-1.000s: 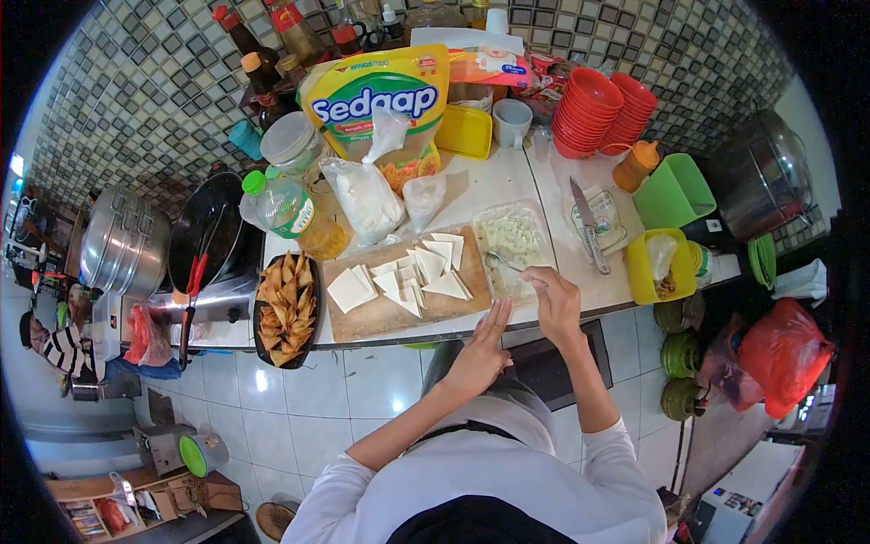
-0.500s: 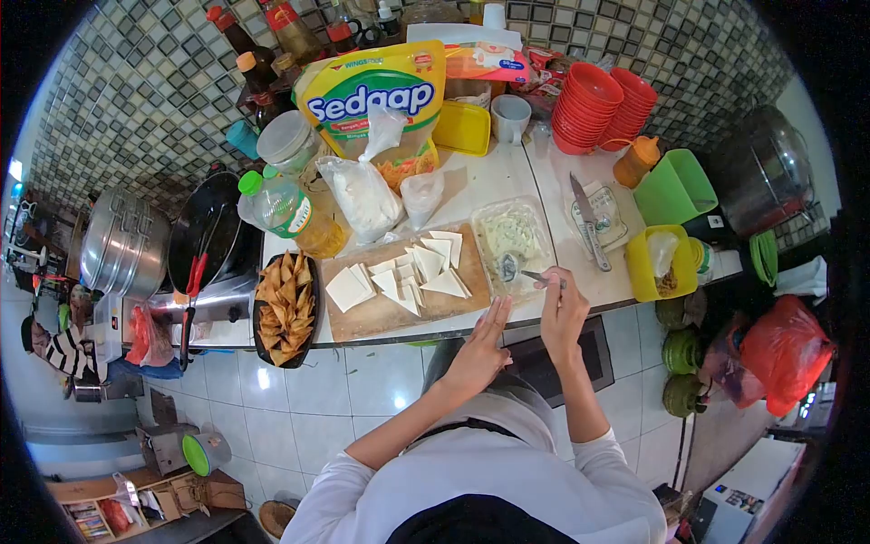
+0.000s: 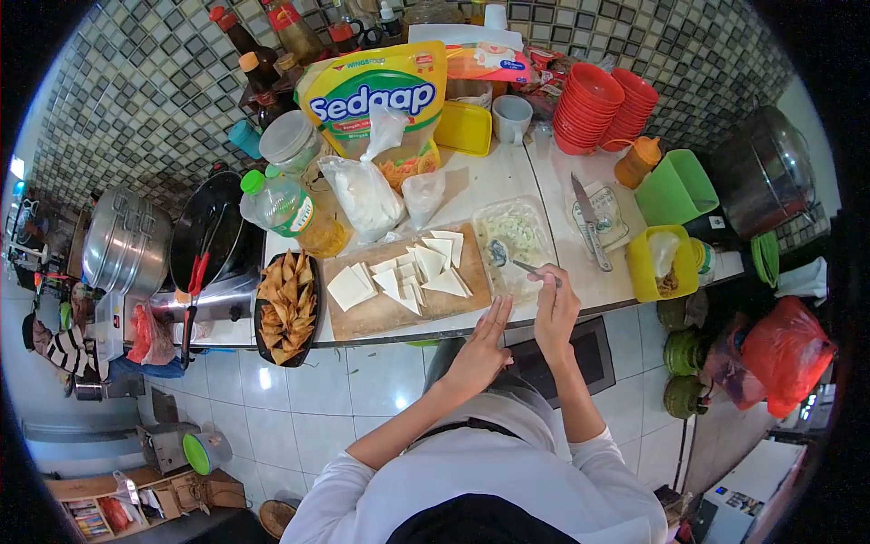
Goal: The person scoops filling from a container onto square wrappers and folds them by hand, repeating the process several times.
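Note:
My right hand (image 3: pixel 556 313) is closed around the handle of a metal spoon (image 3: pixel 524 267). The spoon's bowl rests in a pale green-and-white mixture (image 3: pixel 517 234) inside a clear plastic tub (image 3: pixel 521 289). Palm down, my left hand (image 3: pixel 482 352) has its fingers stretched out, with the fingertips by the tub's near edge. Left of the tub, a wooden cutting board (image 3: pixel 353 319) carries stacks of white wrapper sheets (image 3: pixel 444 283), many cut into triangles. Further left is a black tray (image 3: pixel 313 343) piled with brown folded triangular pastries (image 3: pixel 286 304).
A knife (image 3: pixel 590 222) lies on a cloth right of the tub. A yellow container (image 3: pixel 641 272) and green container (image 3: pixel 675 188) stand beyond it. Behind the board are plastic bags (image 3: pixel 361 195) and an oil bottle (image 3: pixel 299 218). A black wok (image 3: pixel 204 236) sits at left.
The spoon's bowl has shifted slightly away and to the left within the mixture, and my right hand has moved a little left with it. My left hand stays nearly still.

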Demonstrator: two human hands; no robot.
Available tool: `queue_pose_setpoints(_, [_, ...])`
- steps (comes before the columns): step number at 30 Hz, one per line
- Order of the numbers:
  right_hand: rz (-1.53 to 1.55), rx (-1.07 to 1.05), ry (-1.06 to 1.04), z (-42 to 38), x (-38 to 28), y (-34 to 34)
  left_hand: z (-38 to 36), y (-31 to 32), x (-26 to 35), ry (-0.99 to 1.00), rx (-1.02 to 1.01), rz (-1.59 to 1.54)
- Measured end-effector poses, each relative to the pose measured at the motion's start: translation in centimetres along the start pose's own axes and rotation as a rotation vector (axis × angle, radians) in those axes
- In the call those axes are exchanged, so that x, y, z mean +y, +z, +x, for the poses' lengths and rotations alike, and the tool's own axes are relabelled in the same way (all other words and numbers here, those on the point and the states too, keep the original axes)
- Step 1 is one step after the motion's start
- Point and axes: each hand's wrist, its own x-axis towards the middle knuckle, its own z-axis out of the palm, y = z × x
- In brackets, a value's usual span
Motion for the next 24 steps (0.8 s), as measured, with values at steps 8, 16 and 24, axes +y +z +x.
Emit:
queue_pose_setpoints(8, [0.317, -0.04, 0.118, 0.8, 1.0, -0.1, -0.1, 0.4, -0.3, 0.036, 0.01, 0.036])
queue_pose_setpoints(16, [0.454, 0.049, 0.278, 0.5, 1.9, -0.2, -0.1, 0.5, -0.4, 0.04, 0.022, 0.007])
queue_pose_setpoints(24, [0.623, 0.109, 0.409, 1.1, 2.3, -0.2, -0.1, 0.1, 0.0, 0.018, 0.003, 0.014])
